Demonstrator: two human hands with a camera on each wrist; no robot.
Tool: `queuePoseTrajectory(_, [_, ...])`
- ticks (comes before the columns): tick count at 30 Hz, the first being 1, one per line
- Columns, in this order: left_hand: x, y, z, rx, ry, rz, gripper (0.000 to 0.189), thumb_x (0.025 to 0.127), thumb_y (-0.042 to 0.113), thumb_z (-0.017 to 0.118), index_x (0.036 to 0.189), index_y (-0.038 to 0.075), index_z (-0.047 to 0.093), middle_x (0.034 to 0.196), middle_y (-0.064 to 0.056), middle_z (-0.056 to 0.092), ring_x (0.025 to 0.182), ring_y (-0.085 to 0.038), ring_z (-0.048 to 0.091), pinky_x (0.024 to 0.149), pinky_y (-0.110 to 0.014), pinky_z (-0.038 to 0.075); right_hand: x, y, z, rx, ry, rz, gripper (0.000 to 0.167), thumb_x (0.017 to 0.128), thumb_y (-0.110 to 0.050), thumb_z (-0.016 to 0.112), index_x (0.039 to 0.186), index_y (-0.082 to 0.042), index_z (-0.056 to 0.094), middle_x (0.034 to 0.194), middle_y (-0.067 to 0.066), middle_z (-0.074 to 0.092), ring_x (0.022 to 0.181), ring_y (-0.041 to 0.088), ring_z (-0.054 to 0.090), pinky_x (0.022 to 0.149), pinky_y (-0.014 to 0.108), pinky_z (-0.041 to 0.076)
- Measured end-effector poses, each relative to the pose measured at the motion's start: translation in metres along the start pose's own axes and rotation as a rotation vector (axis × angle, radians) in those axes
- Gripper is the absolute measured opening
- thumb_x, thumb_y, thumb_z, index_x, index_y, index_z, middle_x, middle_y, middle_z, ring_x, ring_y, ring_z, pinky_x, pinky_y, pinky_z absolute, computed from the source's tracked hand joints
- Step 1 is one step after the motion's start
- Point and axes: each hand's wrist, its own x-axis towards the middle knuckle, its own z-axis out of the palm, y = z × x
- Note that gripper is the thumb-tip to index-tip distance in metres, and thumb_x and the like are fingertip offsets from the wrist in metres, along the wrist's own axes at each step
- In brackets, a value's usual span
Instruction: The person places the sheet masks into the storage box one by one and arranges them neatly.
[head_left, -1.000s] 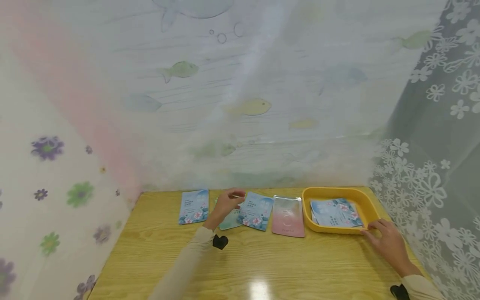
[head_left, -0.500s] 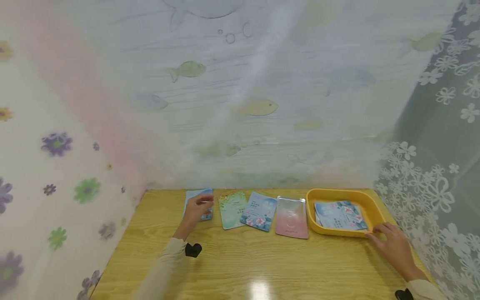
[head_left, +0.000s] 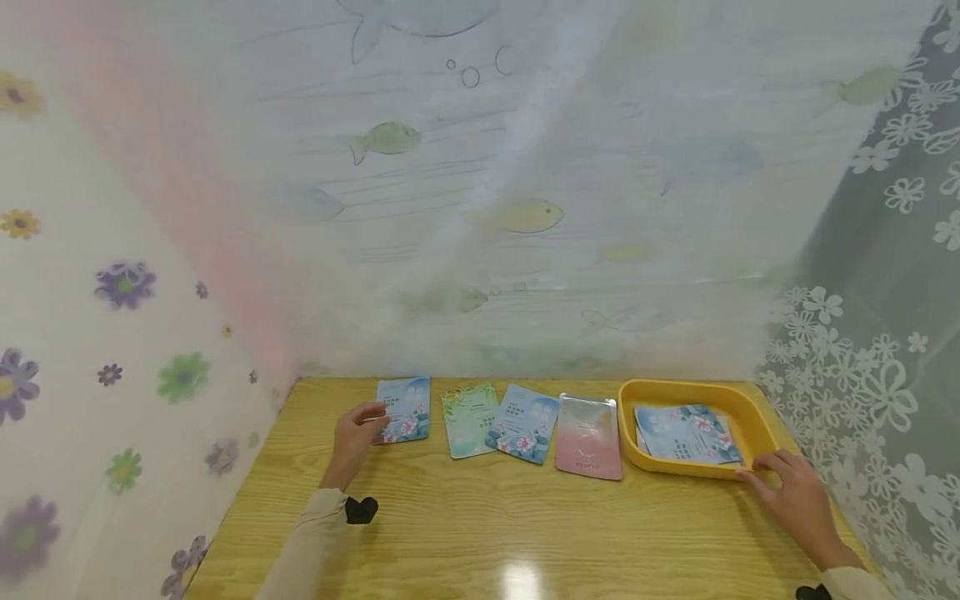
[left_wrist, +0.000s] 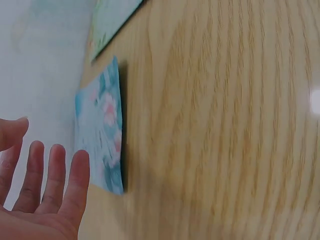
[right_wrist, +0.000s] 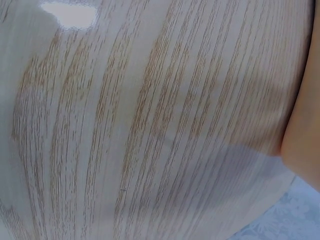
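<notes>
My left hand [head_left: 354, 442] is at the left edge of a blue floral sachet [head_left: 408, 408], fingertips overlapping it in the head view. In the left wrist view the fingers of this hand [left_wrist: 45, 200] are spread and loosely bent, with nothing between them, beside the sachet [left_wrist: 102, 130]. At the far right, my right hand [head_left: 798, 500] pinches the front right corner of a yellow tray [head_left: 697, 387], thumb at the outer wall. Blue floral sachets [head_left: 686, 433] lie inside the tray. Only a strip of the right hand [right_wrist: 305, 130] shows in the right wrist view.
Between hand and tray, a green sachet [head_left: 468, 425], another blue floral sachet [head_left: 522, 425] and a pink-and-silver sachet [head_left: 588, 437] lie in a row on the wooden table [head_left: 480, 525]. A fabric curtain with fish drawings [head_left: 525, 217] hangs right behind the table.
My left hand has moved left, from over the green sachet, across the leftmost blue sachet, to its left edge. The right hand has stayed at the tray's corner. The view has shifted slightly.
</notes>
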Motion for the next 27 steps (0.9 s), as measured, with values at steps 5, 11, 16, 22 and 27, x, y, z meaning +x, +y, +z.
queuePoseTrajectory(5, [0.0, -0.01, -0.013, 0.069, 0.064, -0.027, 0.033, 0.09, 0.008, 0.064, 0.121, -0.004, 0.059, 0.121, -0.024, 0.056, 0.103, -0.036, 0.057, 0.081, -0.047, 0.052, 0.0, 0.0, -0.001, -0.002, -0.01, 0.007, 0.025, 0.06, -0.009, 0.086, 0.073, -0.004, 0.065, 0.073, 0.008, 0.058, 0.068, 0.03, 0.052, 0.059, 0.039, 0.041])
queuePoseTrajectory(11, [-0.001, -0.027, -0.012, 0.174, 0.18, -0.05, 0.029, 0.087, 0.005, 0.066, 0.114, -0.004, 0.064, 0.115, -0.022, 0.06, 0.102, -0.033, 0.056, 0.08, -0.035, 0.049, 0.001, -0.001, -0.004, -0.013, -0.021, 0.014, 0.024, 0.061, -0.009, 0.086, 0.073, -0.004, 0.065, 0.073, 0.009, 0.058, 0.068, 0.031, 0.052, 0.059, 0.042, 0.041])
queuePoseTrajectory(16, [0.0, -0.038, 0.005, 0.206, 0.261, -0.042, 0.034, 0.082, 0.004, 0.07, 0.113, -0.007, 0.063, 0.111, -0.027, 0.058, 0.102, -0.035, 0.053, 0.084, -0.045, 0.046, 0.001, 0.002, -0.003, -0.013, -0.03, 0.023, 0.024, 0.062, -0.009, 0.085, 0.073, -0.003, 0.065, 0.074, 0.009, 0.058, 0.069, 0.031, 0.052, 0.06, 0.044, 0.041])
queuePoseTrajectory(22, [-0.001, -0.041, 0.021, 0.209, 0.344, -0.015, 0.036, 0.078, 0.0, 0.074, 0.111, -0.009, 0.062, 0.11, -0.028, 0.054, 0.104, -0.04, 0.05, 0.084, -0.052, 0.046, 0.0, 0.0, 0.0, 0.006, -0.042, 0.041, 0.024, 0.063, -0.01, 0.085, 0.074, -0.003, 0.066, 0.075, 0.009, 0.058, 0.071, 0.033, 0.052, 0.063, 0.05, 0.041])
queuePoseTrajectory(27, [0.0, -0.04, 0.029, 0.255, 0.39, -0.02, 0.034, 0.075, -0.004, 0.073, 0.107, -0.011, 0.063, 0.107, -0.029, 0.055, 0.099, -0.04, 0.052, 0.081, -0.052, 0.046, 0.001, -0.001, 0.0, -0.008, -0.044, 0.036, 0.024, 0.063, -0.01, 0.086, 0.073, -0.004, 0.065, 0.074, 0.008, 0.058, 0.07, 0.032, 0.052, 0.061, 0.048, 0.041])
